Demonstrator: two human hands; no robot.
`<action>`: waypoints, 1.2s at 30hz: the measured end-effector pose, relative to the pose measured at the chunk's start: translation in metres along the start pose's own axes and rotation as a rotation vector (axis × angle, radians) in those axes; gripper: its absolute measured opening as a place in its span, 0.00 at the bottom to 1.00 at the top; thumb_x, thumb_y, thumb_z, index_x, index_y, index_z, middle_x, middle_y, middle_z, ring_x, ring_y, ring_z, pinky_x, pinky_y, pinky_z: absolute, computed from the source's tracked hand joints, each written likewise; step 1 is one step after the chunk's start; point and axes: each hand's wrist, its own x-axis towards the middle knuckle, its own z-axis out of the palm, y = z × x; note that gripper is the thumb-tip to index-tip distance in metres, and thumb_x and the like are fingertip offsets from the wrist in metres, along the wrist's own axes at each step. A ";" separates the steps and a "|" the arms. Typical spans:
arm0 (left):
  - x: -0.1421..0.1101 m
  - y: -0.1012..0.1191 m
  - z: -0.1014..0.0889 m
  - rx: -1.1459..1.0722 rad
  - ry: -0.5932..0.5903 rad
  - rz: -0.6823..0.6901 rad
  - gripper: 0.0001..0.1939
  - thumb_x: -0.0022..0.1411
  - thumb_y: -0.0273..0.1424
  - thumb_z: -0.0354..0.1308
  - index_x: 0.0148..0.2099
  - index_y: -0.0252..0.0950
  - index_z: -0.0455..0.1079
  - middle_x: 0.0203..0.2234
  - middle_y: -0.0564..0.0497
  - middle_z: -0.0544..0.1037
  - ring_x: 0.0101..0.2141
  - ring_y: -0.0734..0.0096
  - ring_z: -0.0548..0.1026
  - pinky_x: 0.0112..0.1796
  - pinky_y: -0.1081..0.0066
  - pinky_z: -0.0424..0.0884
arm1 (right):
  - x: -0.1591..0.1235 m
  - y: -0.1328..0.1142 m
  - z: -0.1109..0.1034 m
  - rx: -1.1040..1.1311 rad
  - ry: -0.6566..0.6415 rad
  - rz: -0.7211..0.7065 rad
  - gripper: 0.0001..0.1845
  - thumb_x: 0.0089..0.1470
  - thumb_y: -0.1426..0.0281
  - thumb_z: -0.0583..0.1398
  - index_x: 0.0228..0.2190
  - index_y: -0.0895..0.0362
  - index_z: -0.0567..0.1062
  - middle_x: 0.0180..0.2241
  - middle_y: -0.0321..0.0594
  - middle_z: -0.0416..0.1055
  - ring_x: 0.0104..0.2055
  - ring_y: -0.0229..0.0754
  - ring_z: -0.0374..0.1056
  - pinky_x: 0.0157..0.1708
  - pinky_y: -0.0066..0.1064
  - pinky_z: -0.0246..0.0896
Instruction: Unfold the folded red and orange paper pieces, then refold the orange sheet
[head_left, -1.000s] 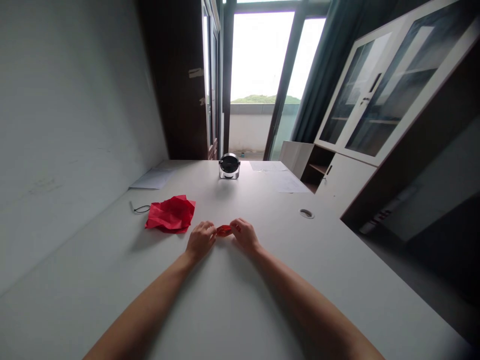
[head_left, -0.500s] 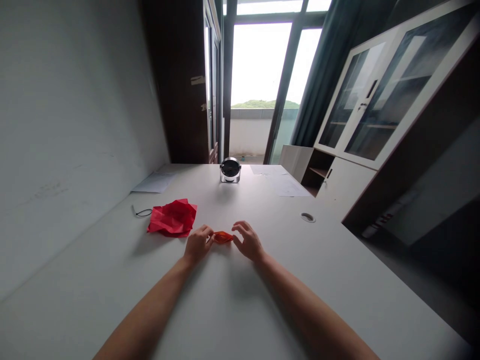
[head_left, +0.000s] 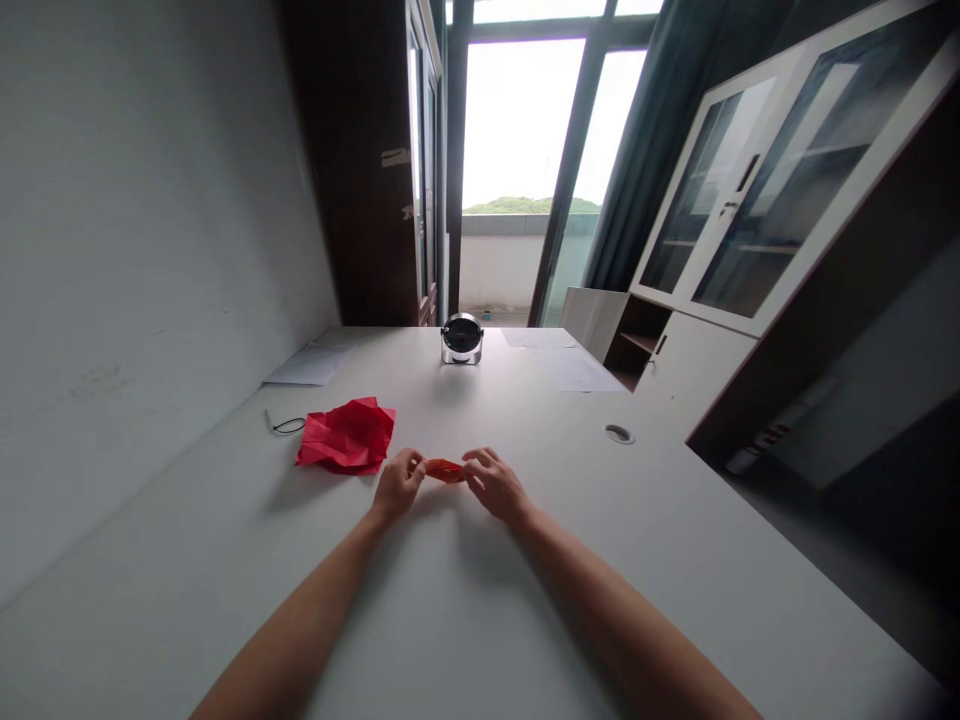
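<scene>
A small folded piece of red paper (head_left: pixel 445 469) is held between both hands just above the white table (head_left: pixel 465 590). My left hand (head_left: pixel 398 484) pinches its left end with fingers curled. My right hand (head_left: pixel 491 483) pinches its right end with thumb and fingertips. A crumpled pile of red paper sheets (head_left: pixel 346 436) lies on the table to the left of my left hand, a short way off.
A small round metal-cased device (head_left: pixel 461 338) stands at the table's far middle. White sheets (head_left: pixel 309 365) lie at the far left and more papers (head_left: pixel 570 370) at the far right. A thin black cord (head_left: pixel 283 426) lies by the wall. A cable hole (head_left: pixel 619 433) is on the right.
Half a second ago my right hand had let go with fingers apart; now it pinches the red piece again. The piece is lifted slightly off the table.
</scene>
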 end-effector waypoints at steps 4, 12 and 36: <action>0.007 -0.008 0.003 -0.483 0.043 -0.242 0.14 0.61 0.43 0.57 0.36 0.36 0.67 0.22 0.55 0.71 0.21 0.75 0.65 0.29 0.71 0.69 | 0.001 -0.002 -0.006 0.006 0.006 -0.007 0.08 0.64 0.75 0.55 0.37 0.53 0.74 0.44 0.44 0.73 0.47 0.45 0.66 0.44 0.38 0.69; 0.011 -0.003 -0.010 -0.901 0.133 -0.450 0.13 0.60 0.40 0.57 0.33 0.38 0.58 0.29 0.52 0.74 0.22 0.80 0.64 0.35 0.69 0.73 | 0.002 0.001 -0.014 0.125 0.192 0.091 0.09 0.66 0.72 0.52 0.39 0.53 0.72 0.44 0.46 0.73 0.48 0.47 0.68 0.49 0.42 0.67; -0.006 0.025 0.013 -0.447 -0.369 -0.222 0.19 0.57 0.40 0.62 0.45 0.31 0.75 0.31 0.46 0.77 0.31 0.68 0.73 0.32 0.72 0.66 | 0.021 -0.040 0.001 1.490 0.472 0.748 0.17 0.52 0.62 0.67 0.36 0.53 0.66 0.33 0.34 0.75 0.35 0.40 0.75 0.38 0.37 0.75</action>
